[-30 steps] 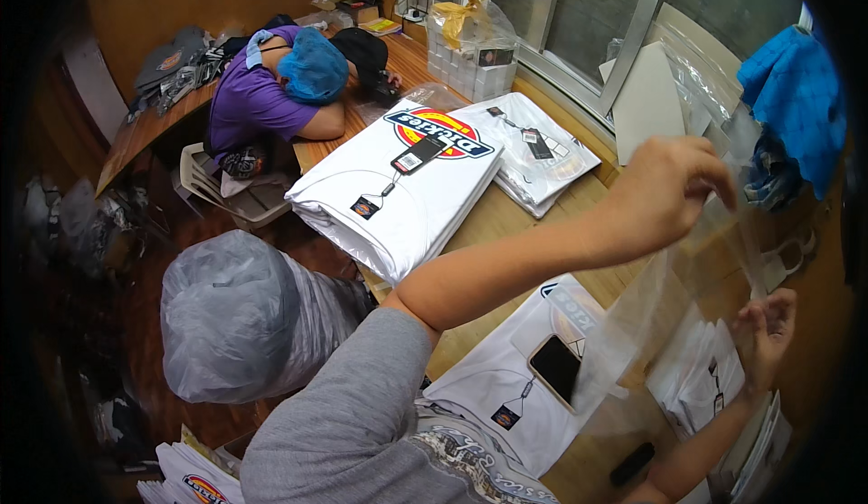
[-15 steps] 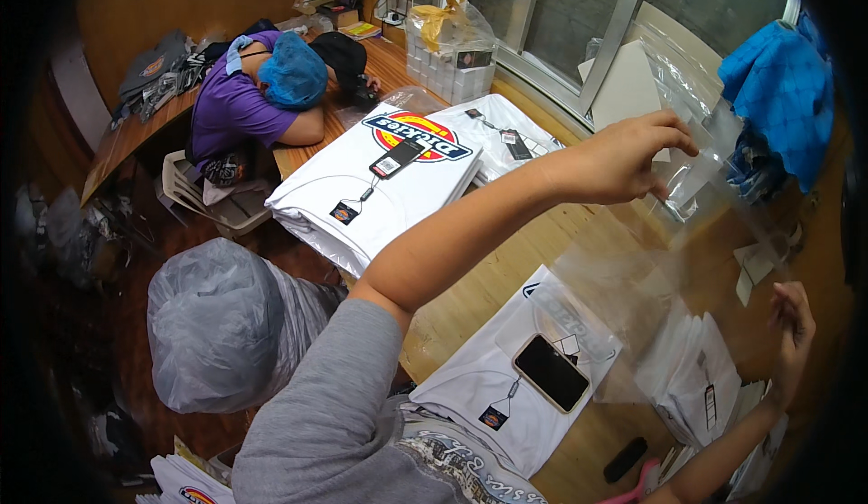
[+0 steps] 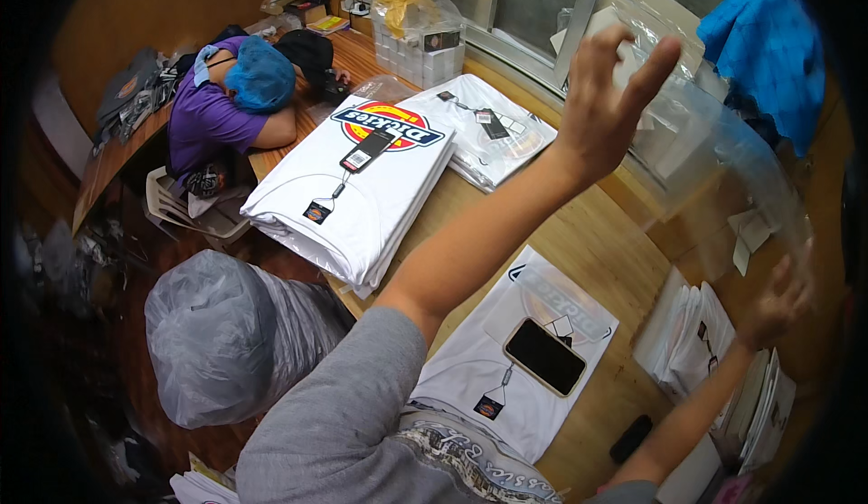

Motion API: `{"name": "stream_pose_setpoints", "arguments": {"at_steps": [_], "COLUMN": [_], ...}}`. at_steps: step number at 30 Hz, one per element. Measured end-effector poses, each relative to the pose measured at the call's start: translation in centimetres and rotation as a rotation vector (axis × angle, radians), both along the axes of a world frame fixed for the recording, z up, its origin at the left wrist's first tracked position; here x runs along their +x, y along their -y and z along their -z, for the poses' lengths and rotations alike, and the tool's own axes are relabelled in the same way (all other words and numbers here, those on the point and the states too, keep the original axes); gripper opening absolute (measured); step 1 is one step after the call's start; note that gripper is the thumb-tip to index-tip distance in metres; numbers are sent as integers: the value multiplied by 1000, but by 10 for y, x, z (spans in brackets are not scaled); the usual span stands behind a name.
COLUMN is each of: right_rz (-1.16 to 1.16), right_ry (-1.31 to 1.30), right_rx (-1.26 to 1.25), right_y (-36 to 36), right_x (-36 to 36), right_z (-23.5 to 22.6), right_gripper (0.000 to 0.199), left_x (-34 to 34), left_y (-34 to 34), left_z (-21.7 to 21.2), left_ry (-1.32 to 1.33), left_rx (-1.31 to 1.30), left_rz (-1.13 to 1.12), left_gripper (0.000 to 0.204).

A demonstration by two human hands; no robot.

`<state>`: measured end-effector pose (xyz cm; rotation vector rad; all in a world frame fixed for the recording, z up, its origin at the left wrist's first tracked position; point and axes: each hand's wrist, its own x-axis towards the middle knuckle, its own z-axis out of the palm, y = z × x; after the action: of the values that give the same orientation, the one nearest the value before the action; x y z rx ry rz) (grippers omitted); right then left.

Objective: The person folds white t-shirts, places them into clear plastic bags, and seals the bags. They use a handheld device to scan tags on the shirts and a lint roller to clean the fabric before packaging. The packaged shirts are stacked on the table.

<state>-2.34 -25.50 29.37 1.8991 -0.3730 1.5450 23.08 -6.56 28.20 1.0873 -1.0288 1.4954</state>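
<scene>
The scene was evenly and fairly brightly lit, with daylight entering through the window point(image 3: 542, 2) at the top. Glare streaked the clear plastic bag point(image 3: 714, 142), and the white shirts point(image 3: 362, 188) came close to overexposure. Shadows were soft. The fisheye bent the worktop point(image 3: 606, 233) edges and blackened the corners; the left floor lay dim and blurry.

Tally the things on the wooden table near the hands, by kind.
Clear plastic bag, between left hand and right hand: 1
Stacks of folded white shirts: 3
Single folded white shirt: 1
Phone on that shirt: 1
Total: 6
</scene>
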Motion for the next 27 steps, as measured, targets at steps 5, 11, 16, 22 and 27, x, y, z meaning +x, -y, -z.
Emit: {"name": "stream_pose_setpoints", "arguments": {"at_steps": [5, 11, 16, 22, 27], "right_rz": [-303, -408, -765, -720, -744], "right_ry": [45, -184, -87, 105, -28], "right_rx": [632, 1363, 1870, 2094, 2119], "right_y": [36, 70, 76, 34, 49], "right_x": [14, 9, -6, 7, -3], "right_z": [162, 335, 345, 300, 320], "right_gripper": [15, 12, 16, 26, 8], "left_x": [0, 8, 9, 37, 33], "left_y": [26, 43, 41, 27, 8], "left_z": [133, 290, 300, 327, 306], "left_ry": [-649, -1114, -1319, -1643, -1792], "left_rx": [567, 844, 796, 676, 719], "left_rz": [96, 135, 261, 790, 944], "left_gripper": [50, 13, 8, 10, 10]}}
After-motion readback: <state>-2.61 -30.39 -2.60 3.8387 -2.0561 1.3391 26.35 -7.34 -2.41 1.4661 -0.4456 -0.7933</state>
